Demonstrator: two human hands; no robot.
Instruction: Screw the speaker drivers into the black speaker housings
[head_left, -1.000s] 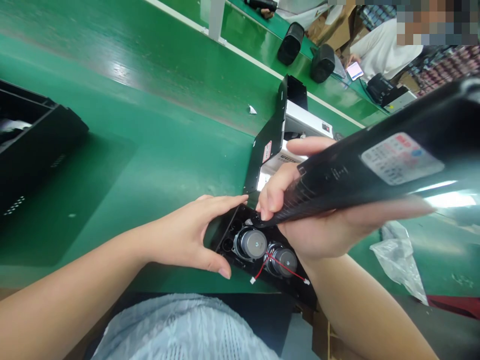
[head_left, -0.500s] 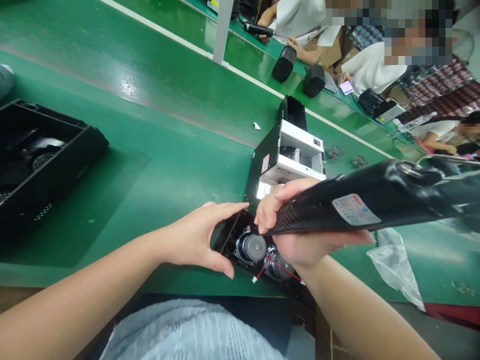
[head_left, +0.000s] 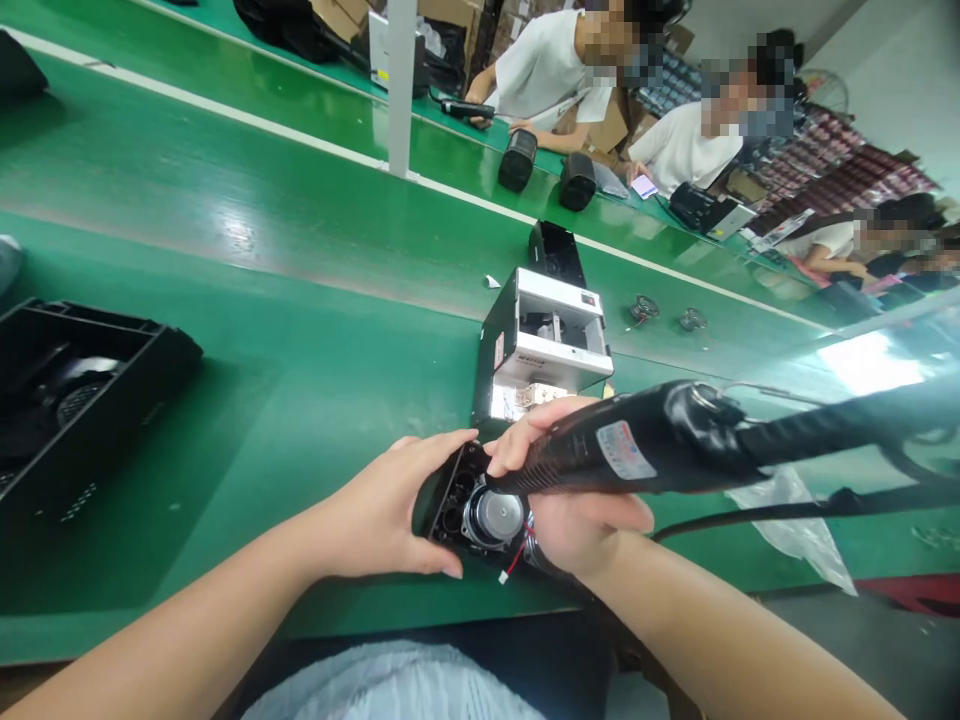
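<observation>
The left grip (head_left: 382, 505) clasps a black speaker panel (head_left: 450, 510) steady beside the right grip (head_left: 570, 515), closed around an electric screwdriver (head_left: 637, 445) held over it.

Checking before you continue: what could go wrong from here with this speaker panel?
The corded screwdriver, held in the right hand, sits just above the exposed speaker driver; a slip could dent it. The loose red wire could get pinched. The black speaker panel, gripped at its edge by the left hand, could slip.
</observation>
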